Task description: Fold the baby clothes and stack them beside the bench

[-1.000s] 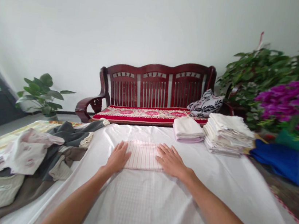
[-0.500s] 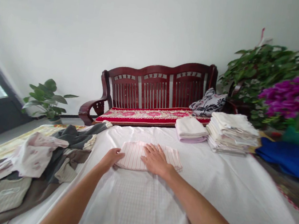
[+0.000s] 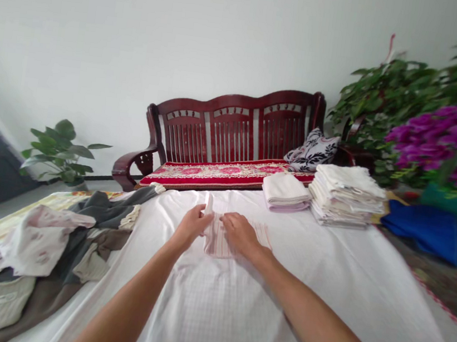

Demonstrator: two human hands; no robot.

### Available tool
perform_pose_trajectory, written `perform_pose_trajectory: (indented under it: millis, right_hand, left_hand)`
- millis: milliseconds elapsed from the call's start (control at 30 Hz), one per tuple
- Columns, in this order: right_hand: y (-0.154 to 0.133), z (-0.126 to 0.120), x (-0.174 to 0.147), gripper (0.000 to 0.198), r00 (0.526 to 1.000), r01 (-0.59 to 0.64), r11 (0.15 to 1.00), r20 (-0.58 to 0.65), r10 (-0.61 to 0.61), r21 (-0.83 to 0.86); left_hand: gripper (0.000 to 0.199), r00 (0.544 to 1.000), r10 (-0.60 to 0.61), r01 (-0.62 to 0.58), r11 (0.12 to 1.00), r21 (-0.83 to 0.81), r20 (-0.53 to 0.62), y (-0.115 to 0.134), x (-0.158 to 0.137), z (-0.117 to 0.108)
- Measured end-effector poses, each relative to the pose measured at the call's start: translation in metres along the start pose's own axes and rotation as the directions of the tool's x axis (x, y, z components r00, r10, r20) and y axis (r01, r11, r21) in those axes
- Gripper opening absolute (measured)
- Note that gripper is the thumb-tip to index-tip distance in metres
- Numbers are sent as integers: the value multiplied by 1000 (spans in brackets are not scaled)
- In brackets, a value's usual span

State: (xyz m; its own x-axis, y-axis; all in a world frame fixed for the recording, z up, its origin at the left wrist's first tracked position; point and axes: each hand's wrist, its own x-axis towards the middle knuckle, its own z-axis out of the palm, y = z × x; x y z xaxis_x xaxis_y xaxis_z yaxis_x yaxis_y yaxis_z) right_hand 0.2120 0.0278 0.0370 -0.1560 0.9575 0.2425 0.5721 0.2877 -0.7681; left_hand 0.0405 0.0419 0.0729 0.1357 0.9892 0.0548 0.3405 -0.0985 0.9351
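Note:
A pink-and-white striped cloth garment (image 3: pixel 217 245) lies on the white sheet in front of me, with its left edge raised. My left hand (image 3: pixel 192 227) pinches that raised edge between thumb and fingers. My right hand (image 3: pixel 242 235) rests palm down on the garment's middle, fingers stretched out, and covers part of it. To the right of the right hand, the garment's far part lies flat on the white sheet (image 3: pixel 313 294).
Two folded cloths (image 3: pixel 287 190) and a tall stack of folded cloths (image 3: pixel 345 200) stand at the sheet's back right. Loose clothes (image 3: pixel 44 242) are heaped on the left. Behind are a wooden bench (image 3: pixel 234 127), a potted plant (image 3: pixel 60 152) and purple flowers (image 3: pixel 451 138).
My left hand has moved right, lifting the garment's left edge up and folding it inward. My right hand stays on the garment. The view has shifted slightly.

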Motion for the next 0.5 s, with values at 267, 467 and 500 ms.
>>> perform_pose_trajectory:
  millis: [267, 467, 500]
  right_hand:
    - [12, -23, 6, 45, 936, -349, 728, 251, 245, 590]
    - [24, -16, 7, 21, 976, -216, 945, 49, 210, 248]
    - [25, -17, 7, 23, 979, -206, 959, 27, 204, 193]
  left_hand:
    - [49, 990, -28, 33, 999, -34, 141, -3, 1, 57]
    - [50, 997, -56, 64, 990, -128, 61, -13, -9, 49]
    - [48, 1000, 26, -26, 999, -42, 7, -16, -13, 44]
